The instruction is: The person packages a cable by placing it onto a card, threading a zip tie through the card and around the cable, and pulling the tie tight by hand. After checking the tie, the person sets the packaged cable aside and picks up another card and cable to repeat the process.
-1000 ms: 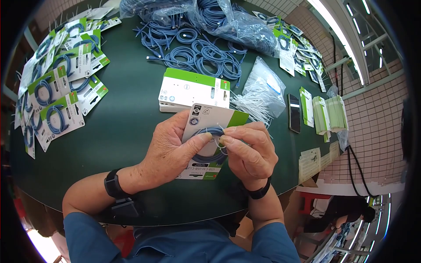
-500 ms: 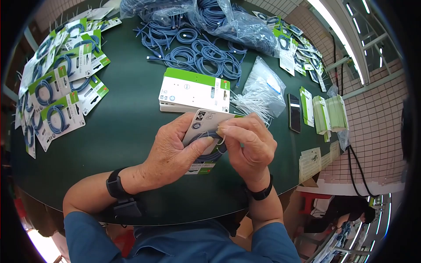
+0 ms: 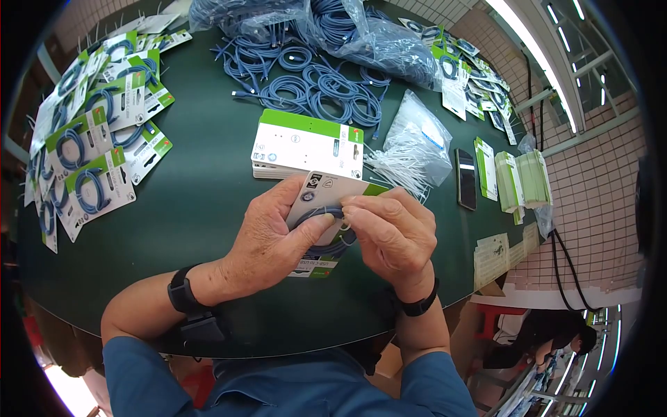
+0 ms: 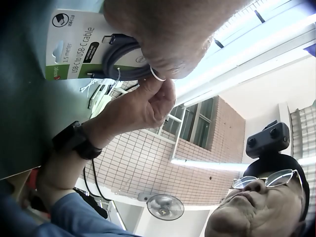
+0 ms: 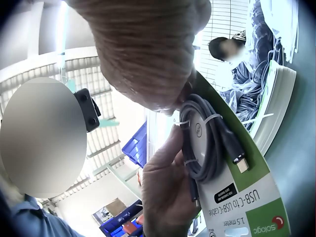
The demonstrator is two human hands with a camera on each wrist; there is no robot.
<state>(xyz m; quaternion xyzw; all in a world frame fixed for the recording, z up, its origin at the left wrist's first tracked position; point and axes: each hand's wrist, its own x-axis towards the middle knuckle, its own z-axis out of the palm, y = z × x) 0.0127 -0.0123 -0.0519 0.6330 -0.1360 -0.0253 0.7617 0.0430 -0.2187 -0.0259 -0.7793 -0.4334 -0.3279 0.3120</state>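
Your left hand (image 3: 260,240) pinched the white-and-green printed cardboard card (image 3: 313,200), its thumb pressed over the coiled blue-grey cable (image 5: 203,174); your right hand (image 3: 397,235) had its thumb and fingertips pinched together at the thin white plastic tie (image 4: 157,75) on the coil; the card was tilted above the dark green table (image 3: 187,215), between both hands, with the coil against its printed face; the stack of white-and-green cards (image 3: 306,147) lay just beyond your left hand; the loose bundle of thin white ties (image 3: 401,167) lay to the right of that stack.
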